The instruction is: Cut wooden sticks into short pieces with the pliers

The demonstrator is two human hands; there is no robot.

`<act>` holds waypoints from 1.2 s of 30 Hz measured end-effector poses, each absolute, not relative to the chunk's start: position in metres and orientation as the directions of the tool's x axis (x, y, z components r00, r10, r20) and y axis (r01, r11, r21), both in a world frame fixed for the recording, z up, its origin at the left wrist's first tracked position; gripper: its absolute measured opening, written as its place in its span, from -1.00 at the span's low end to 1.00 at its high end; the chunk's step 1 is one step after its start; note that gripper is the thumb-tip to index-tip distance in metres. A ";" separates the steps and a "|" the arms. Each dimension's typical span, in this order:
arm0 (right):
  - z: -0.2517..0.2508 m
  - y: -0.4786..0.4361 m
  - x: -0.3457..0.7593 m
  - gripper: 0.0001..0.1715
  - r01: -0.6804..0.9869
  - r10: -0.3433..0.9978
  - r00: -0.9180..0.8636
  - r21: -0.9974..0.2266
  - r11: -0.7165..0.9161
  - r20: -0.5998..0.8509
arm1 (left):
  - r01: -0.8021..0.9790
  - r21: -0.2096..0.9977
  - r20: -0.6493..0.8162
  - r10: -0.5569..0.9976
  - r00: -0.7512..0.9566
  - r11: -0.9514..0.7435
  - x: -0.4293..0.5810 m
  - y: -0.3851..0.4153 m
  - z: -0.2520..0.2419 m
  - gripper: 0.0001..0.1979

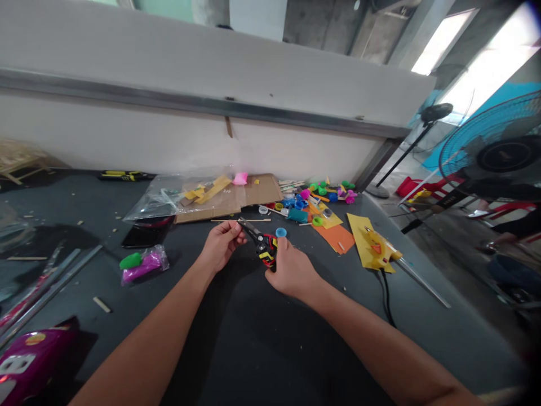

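Note:
My right hand (291,268) is wrapped round the handles of a pair of snips (265,243) with black blades and red, yellow and black grips. The blades point up and left, towards my left hand (222,243). My left fingers are pinched together right at the blade tips; whatever they hold is too small to make out. Just beyond the snips lies a blue bottle cap (280,232), and a thin wooden stick (253,220) rests on the dark table behind the blades.
A yellow glue gun (382,251) lies on yellow paper at the right. Behind my hands are cardboard (262,189), a clear plastic bag (158,197) and bright caps. Bagged clay (146,265), a phone (146,234) and a purple power strip (38,361) lie left. A fan (499,152) stands right.

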State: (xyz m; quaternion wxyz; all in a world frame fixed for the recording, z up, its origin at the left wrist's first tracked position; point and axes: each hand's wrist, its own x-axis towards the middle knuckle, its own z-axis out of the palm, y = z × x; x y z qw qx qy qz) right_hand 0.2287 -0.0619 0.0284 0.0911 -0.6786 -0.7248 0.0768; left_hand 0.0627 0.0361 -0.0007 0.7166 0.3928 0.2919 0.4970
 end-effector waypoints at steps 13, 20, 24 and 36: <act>0.031 -0.059 0.228 -0.50 0.973 0.998 -0.053 -0.226 0.044 -0.034 | -0.468 0.868 -0.020 0.953 0.301 0.167 0.063 0.036 -0.001 -0.78; 0.030 -0.057 0.237 -0.48 0.904 0.993 -0.043 -0.427 -0.007 -0.106 | -0.502 0.840 -0.057 0.953 0.298 0.207 0.062 0.038 -0.002 -0.81; 0.031 -0.058 0.237 -0.46 0.903 0.991 -0.048 -0.430 -0.010 -0.125 | -0.518 0.827 -0.055 0.949 0.311 0.218 0.060 0.040 -0.002 -0.82; 0.030 -0.061 0.232 -0.51 0.909 0.987 -0.085 -0.416 0.020 -0.139 | -0.534 0.823 -0.012 0.945 0.327 0.195 0.060 0.041 -0.005 -0.82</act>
